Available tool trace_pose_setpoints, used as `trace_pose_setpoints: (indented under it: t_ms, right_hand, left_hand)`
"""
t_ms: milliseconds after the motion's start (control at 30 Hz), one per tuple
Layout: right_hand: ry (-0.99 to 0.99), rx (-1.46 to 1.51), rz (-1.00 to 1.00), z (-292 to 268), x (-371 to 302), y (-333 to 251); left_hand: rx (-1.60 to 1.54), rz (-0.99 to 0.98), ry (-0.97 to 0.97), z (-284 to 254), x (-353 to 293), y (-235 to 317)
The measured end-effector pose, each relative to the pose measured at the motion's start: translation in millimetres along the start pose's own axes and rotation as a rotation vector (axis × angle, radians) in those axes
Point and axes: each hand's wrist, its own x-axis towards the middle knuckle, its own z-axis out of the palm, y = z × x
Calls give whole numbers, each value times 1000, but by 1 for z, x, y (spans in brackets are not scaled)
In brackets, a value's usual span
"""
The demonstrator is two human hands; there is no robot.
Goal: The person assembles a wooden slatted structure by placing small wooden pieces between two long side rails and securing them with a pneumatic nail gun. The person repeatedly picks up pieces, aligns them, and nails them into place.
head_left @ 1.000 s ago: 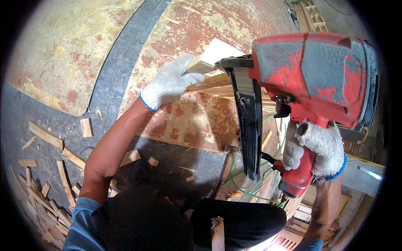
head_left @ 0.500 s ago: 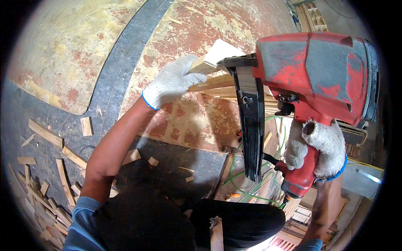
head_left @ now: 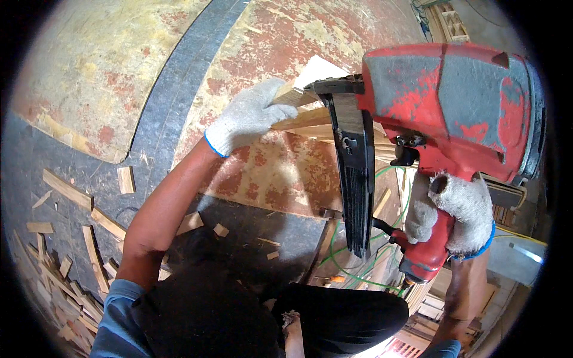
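My right hand (head_left: 459,209), in a worn white knit glove, wraps round the handle of a red and grey pneumatic nail gun (head_left: 444,107). The gun's long black magazine (head_left: 353,173) slopes down toward me, and its nose meets the near edge of a light wooden piece (head_left: 319,70). My left hand (head_left: 248,116), gloved in white with a blue cuff, closes on the left end of that wooden piece. Just below it lies a browner wooden strip (head_left: 303,119), which the left thumb is near or touching. The gun hides the right part of the wood.
Beneath the work is a worn red and yellow board (head_left: 268,173). Wood offcuts (head_left: 68,188) litter the dark floor at left. A green air hose (head_left: 334,253) loops below the gun, near stacked wooden strips. A second worn board (head_left: 89,77) lies at far left.
The nail gun's nose has shifted very slightly left against the wood. Both hands keep their grip; the whole view has moved a little.
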Motion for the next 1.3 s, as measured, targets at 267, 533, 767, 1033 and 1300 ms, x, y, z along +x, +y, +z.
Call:
trace_pose_setpoints:
  t_ms: [267,533,767,1033,1300]
  right_hand:
    - [-96,96,-78,1,15,16]
    - [171,288,-74,-2,-16,19]
    - [201,131,-76,-17,-22,69]
    - [233,230,-9,-22,-19,109]
    - [120,429,-4,-35,-19,136]
  left_hand:
    - [129,-31,46,-10,-7,-1]
    - [21,-4,4,3,4,3]
    - [122,-22,59,-8,-1,16]
    - [303,203,309,-15,-6,34]
    - [1023,602,155,-10,21,98]
